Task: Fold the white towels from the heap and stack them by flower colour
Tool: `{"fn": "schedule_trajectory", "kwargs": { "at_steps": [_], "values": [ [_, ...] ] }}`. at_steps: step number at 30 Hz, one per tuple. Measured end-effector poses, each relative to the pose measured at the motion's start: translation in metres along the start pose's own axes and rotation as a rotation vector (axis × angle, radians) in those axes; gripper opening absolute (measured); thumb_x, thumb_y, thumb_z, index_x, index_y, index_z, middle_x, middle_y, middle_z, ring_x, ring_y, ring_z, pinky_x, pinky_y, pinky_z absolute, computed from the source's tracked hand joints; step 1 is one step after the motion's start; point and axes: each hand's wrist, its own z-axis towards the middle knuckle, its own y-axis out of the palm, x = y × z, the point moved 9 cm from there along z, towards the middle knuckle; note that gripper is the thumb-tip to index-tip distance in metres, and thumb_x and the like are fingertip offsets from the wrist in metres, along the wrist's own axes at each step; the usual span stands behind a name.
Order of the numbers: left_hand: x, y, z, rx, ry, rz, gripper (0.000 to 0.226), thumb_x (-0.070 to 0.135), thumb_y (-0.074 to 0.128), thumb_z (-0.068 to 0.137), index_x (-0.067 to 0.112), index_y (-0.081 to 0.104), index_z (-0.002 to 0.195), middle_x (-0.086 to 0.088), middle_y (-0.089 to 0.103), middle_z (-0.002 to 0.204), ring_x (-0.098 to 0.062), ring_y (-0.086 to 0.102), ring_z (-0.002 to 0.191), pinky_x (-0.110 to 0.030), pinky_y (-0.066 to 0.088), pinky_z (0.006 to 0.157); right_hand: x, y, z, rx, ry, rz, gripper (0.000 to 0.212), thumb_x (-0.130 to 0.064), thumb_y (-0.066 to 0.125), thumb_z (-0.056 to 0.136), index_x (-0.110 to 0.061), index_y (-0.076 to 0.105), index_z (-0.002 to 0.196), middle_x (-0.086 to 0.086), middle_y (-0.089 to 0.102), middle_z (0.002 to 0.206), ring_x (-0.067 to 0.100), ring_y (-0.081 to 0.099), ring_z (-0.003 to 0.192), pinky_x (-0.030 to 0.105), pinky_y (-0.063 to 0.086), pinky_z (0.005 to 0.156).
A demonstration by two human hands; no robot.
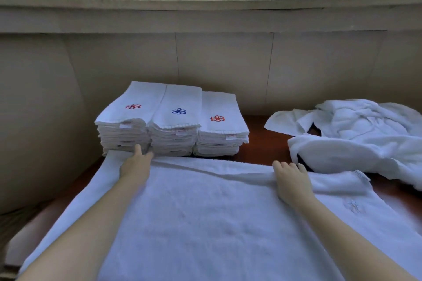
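Three stacks (173,125) of folded towels stand finished at the wall, a heap (360,134) waits at right, while left hand (135,164) and right hand (292,180) grip the spread towel's (205,212) far fold.

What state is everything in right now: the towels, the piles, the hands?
Spread towel: flat on the table, far edge folded over.
Left stack: folded, red flower on top.
Middle stack: folded, blue flower.
Right stack: folded, red-orange flower.
Heap: crumpled, unfolded.
Left hand: grips the towel's far edge.
Right hand: grips the same edge.
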Motion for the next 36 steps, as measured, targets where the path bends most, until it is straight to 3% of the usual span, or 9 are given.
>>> {"fn": "schedule_trajectory", "kwargs": {
  "at_steps": [3, 8, 11, 14, 17, 19, 22, 29, 36],
  "values": [
    [-0.006, 0.001, 0.016, 0.111, 0.023, -0.071, 0.031, 0.003, 0.035, 0.097, 0.013, 0.037, 0.127, -0.015, 0.028, 0.141, -0.031, 0.053, 0.097, -0.035, 0.044, 0.063, 0.023, -0.01, -0.006, 0.291, 0.157, 0.216, 0.03, 0.019, 0.051, 0.048, -0.008, 0.043, 0.059, 0.011, 0.045, 0.047, 0.031, 0.048, 0.042, 0.041, 0.046, 0.054],
    [-0.016, -0.023, 0.005, 0.348, 0.027, -0.441, 0.008, 0.02, 0.038, 0.101, 0.015, 0.043, 0.097, 0.0, 0.048, 0.074, -0.033, 0.059, 0.077, -0.035, 0.045, 0.063, 0.045, -0.017, -0.003, 0.414, 0.259, 0.383, 0.033, 0.024, 0.067, 0.045, -0.001, 0.049, 0.058, 0.015, 0.044, 0.047, 0.035, 0.049, 0.046, 0.042, 0.043, 0.058],
    [-0.005, -0.058, -0.046, 0.591, 0.312, -0.265, 0.024, 0.02, 0.034, 0.103, 0.006, 0.043, 0.086, -0.008, 0.049, 0.053, -0.029, 0.05, 0.035, -0.025, 0.033, 0.031, 0.057, -0.037, -0.023, 0.585, 0.244, 0.438, 0.024, 0.02, 0.055, 0.051, -0.002, 0.046, 0.057, 0.013, 0.04, 0.047, 0.033, 0.045, 0.046, 0.037, 0.034, 0.06],
    [-0.014, -0.069, -0.1, 0.665, 0.459, -0.16, 0.033, 0.035, 0.021, 0.103, 0.013, 0.041, 0.087, -0.005, 0.049, 0.047, -0.027, 0.047, 0.031, -0.024, 0.028, 0.028, 0.06, -0.063, -0.055, 0.662, 0.097, 0.379, 0.014, 0.007, 0.042, 0.051, -0.003, 0.046, 0.058, 0.008, 0.04, 0.052, 0.03, 0.044, 0.047, 0.032, 0.027, 0.06],
    [-0.029, -0.051, -0.14, 0.551, 0.454, -0.11, 0.031, 0.044, 0.023, 0.101, 0.023, 0.045, 0.094, -0.001, 0.061, 0.059, -0.026, 0.058, 0.044, -0.024, 0.034, 0.037, 0.061, -0.052, -0.085, 0.459, 0.008, 0.293, 0.022, 0.003, 0.046, 0.047, -0.002, 0.055, 0.067, 0.008, 0.049, 0.061, 0.034, 0.056, 0.055, 0.032, 0.026, 0.064],
    [-0.047, -0.012, -0.143, 0.232, 0.262, -0.116, 0.031, 0.045, 0.032, 0.099, 0.031, 0.047, 0.122, 0.003, 0.065, 0.113, -0.017, 0.067, 0.091, -0.03, 0.048, 0.067, 0.064, -0.016, -0.095, 0.038, 0.053, 0.229, 0.026, -0.003, 0.054, 0.062, -0.009, 0.061, 0.086, 0.003, 0.052, 0.076, 0.033, 0.06, 0.076, 0.032, 0.029, 0.069],
    [-0.062, 0.038, -0.148, -0.137, 0.074, -0.054, 0.058, 0.053, 0.027, 0.099, 0.03, 0.017, 0.151, 0.005, 0.01, 0.16, -0.021, 0.027, 0.142, -0.04, 0.023, 0.112, 0.073, 0.006, -0.107, -0.218, 0.182, 0.164, 0.033, -0.024, 0.052, 0.082, -0.026, 0.054, 0.115, -0.003, 0.051, 0.107, 0.022, 0.05, 0.101, 0.03, 0.036, 0.081],
    [-0.063, 0.03, -0.113, -0.234, 0.012, -0.077, 0.058, 0.048, 0.017, 0.101, 0.029, -0.001, 0.153, 0.005, -0.009, 0.16, -0.027, 0.014, 0.146, -0.044, 0.01, 0.118, 0.057, 0.009, -0.1, -0.284, 0.279, 0.121, 0.043, -0.03, 0.037, 0.089, -0.027, 0.042, 0.132, -0.001, 0.047, 0.128, 0.022, 0.041, 0.115, 0.033, 0.038, 0.09],
    [-0.012, 0.017, -0.097, -0.368, -0.366, 0.102, 0.058, 0.035, 0.027, 0.099, 0.021, 0.01, 0.153, -0.014, -0.008, 0.159, -0.05, -0.004, 0.142, -0.063, 0.005, 0.112, 0.052, 0.017, -0.09, -0.603, 0.344, 0.433, 0.035, -0.022, 0.047, 0.077, -0.025, 0.052, 0.111, 0.003, 0.041, 0.126, 0.026, 0.033, 0.112, 0.034, 0.028, 0.083]
  ]
}}
